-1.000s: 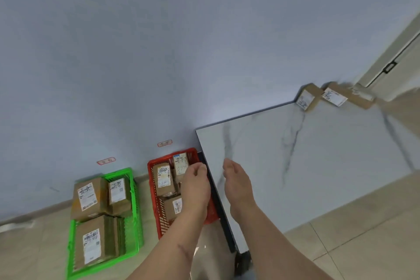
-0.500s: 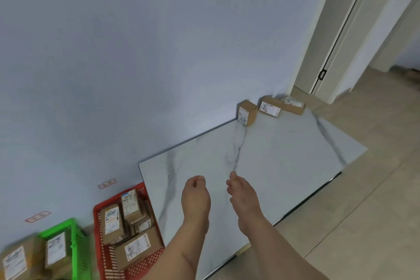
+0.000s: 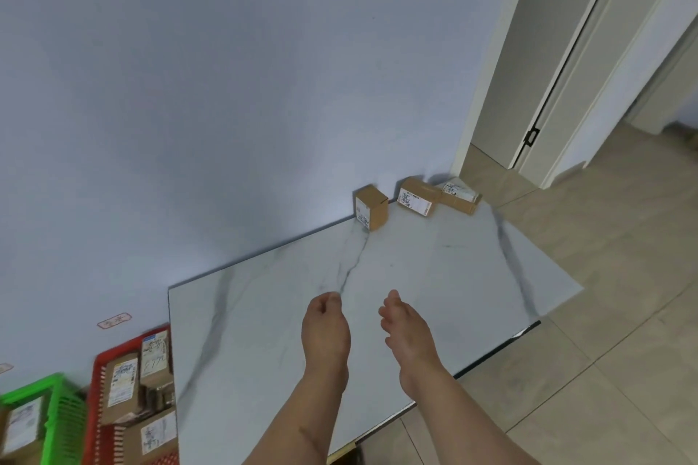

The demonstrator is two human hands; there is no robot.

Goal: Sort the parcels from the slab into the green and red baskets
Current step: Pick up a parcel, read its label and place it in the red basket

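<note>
- Your left hand (image 3: 325,328) and right hand (image 3: 406,328): both loosely curled, holding nothing.
- Three parcels (image 3: 371,207) on the slab (image 3: 415,276).
- Two baskets: red basket (image 3: 99,381), green basket (image 3: 64,423).

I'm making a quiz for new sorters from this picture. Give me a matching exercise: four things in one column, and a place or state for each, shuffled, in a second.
Things
1. upright parcel
2. red basket
3. green basket
4. left hand

Places or states
A. at the frame's bottom left corner
B. loosely curled over the slab, holding nothing
C. on the slab's far edge, by the wall
D. right beside the slab's left edge, full of parcels

Pairs: 1-C, 2-D, 3-A, 4-B
</note>
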